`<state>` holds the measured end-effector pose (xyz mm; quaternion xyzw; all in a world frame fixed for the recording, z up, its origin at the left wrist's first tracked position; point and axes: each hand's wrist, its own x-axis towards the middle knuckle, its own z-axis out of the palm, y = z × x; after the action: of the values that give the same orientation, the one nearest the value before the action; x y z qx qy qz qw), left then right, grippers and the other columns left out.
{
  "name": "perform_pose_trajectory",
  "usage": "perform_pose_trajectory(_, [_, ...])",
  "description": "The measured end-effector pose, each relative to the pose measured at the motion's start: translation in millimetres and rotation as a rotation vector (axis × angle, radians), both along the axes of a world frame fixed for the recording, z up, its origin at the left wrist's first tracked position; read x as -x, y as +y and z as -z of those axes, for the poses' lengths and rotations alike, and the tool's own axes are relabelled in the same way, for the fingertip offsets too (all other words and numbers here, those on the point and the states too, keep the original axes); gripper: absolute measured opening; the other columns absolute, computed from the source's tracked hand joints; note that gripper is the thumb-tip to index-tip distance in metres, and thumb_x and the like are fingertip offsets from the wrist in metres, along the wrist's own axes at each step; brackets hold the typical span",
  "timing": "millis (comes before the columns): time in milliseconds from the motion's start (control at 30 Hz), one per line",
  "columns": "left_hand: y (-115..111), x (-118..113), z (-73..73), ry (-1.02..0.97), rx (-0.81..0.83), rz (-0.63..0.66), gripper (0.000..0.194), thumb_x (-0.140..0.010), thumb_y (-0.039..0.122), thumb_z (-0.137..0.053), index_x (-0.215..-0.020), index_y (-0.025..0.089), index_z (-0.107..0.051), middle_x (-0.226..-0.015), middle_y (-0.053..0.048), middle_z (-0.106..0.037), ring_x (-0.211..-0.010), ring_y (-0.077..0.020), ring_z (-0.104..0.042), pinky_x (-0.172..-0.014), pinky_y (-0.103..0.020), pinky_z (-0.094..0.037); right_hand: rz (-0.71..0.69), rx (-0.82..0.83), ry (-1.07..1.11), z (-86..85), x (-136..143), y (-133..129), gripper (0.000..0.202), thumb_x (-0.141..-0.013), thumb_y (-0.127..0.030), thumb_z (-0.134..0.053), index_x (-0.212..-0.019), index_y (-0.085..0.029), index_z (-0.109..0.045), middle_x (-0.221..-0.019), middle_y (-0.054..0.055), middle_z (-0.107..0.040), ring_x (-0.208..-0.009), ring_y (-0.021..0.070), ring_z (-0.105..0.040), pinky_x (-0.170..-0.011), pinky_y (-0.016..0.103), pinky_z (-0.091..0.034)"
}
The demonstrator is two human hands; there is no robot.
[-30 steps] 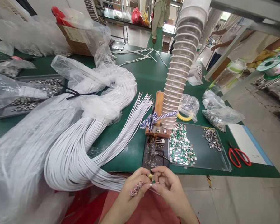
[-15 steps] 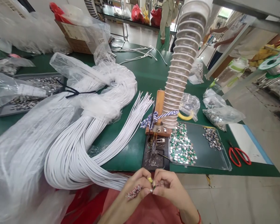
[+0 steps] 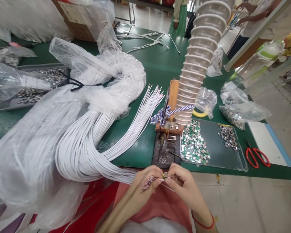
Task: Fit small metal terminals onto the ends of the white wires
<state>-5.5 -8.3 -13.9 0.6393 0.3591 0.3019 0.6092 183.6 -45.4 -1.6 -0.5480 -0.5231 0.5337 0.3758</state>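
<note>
My left hand [image 3: 145, 181] is closed around a bundle of white cables [image 3: 121, 176], whose red and white wire ends [image 3: 147, 183] stick out over the back of the hand. Its thumb and forefinger pinch a white cable end beside a small green-and-metal connector [image 3: 165, 175]. Close against it, my right hand [image 3: 181, 183] is pinched on a thin wire at the connector. The fingertips hide exactly how wire and connector touch. Both hands are just in front of the table edge, below the dark soldering stand [image 3: 166, 152].
A clear tray [image 3: 215, 161] holds green connector boards [image 3: 195, 144] and metal shells [image 3: 228, 137]. Red-handled scissors [image 3: 257, 157] lie right of it. A ribbed hose [image 3: 201, 55] rises behind the stand. Plastic-wrapped cables [image 3: 72, 152] cover the left; co-workers stand at the back.
The view has tilted down and shifted slightly left. My hands stay together; the right fingers have drawn slightly away from the left fingertips, showing the connector and thin wire more clearly.
</note>
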Motion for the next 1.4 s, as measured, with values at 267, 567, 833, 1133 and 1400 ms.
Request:
perform_pose_trajectory(267, [5, -3, -4.6, 0.094, -0.130, -0.056, 0.020, -0.097, 0.017, -0.054, -0.081, 0.017, -0.066, -0.085, -0.006, -0.071, -0.080, -0.0175, -0.068, -0.076, -0.026, -0.052, 0.086, -0.053, -0.204, -2.5, 11, -2, 0.023, -0.097, -0.028, -0.058, -0.074, -0.022, -0.058, -0.075, 0.000, -0.053, -0.062, 0.0136, -0.045, -0.055, 0.027, -0.031])
perform_pose_trajectory(567, [26, -6, -13.3, 0.016, -0.095, -0.100, 0.021, -0.093, 0.014, -0.058, -0.074, 0.017, -0.065, -0.082, -0.004, -0.070, -0.077, -0.0166, -0.067, -0.075, -0.026, -0.051, 0.172, -0.076, -0.071, 1.7, 7, 6, 0.023, -0.100, -0.037, -0.057, -0.086, -0.021, -0.066, -0.080, 0.001, -0.055, -0.065, 0.0149, -0.048, -0.057, 0.027, -0.037])
perform_pose_trajectory(833, [28, -3, -11.4, 0.024, 0.004, -0.046, 0.027, -0.096, 0.028, -0.061, -0.074, 0.016, -0.069, -0.093, -0.006, -0.066, -0.081, -0.0173, -0.063, -0.076, -0.027, -0.049, 0.118, -0.050, -0.057, 0.3, 7, 10, 0.023, -0.096, -0.041, -0.062, -0.083, -0.021, -0.066, -0.078, 0.001, -0.055, -0.063, 0.0146, -0.047, -0.055, 0.027, -0.036])
perform_pose_trajectory(1133, [18, 3, -6.5, -0.161, 0.207, 0.089, 0.044, -0.092, 0.057, -0.064, -0.075, 0.017, -0.073, -0.096, -0.006, -0.059, -0.084, -0.0181, -0.058, -0.078, -0.029, -0.049, -0.043, 0.048, 0.183, 0.7, 0, 10, 0.040, -0.088, -0.059, -0.070, -0.077, -0.021, -0.067, -0.077, 0.001, -0.057, -0.068, 0.0163, -0.050, -0.060, 0.029, -0.036])
perform_pose_trajectory(1400, [13, 4, 4.1, -0.284, 0.307, 0.140, 0.042, -0.089, 0.055, -0.069, -0.074, 0.017, -0.073, -0.094, -0.005, -0.052, -0.082, -0.0165, -0.054, -0.078, -0.028, -0.048, -0.056, 0.015, 0.278, 1.7, 5, 7, 0.039, -0.087, -0.059, -0.072, -0.076, -0.021, -0.068, -0.076, 0.001, -0.058, -0.070, 0.0161, -0.052, -0.064, 0.028, -0.038])
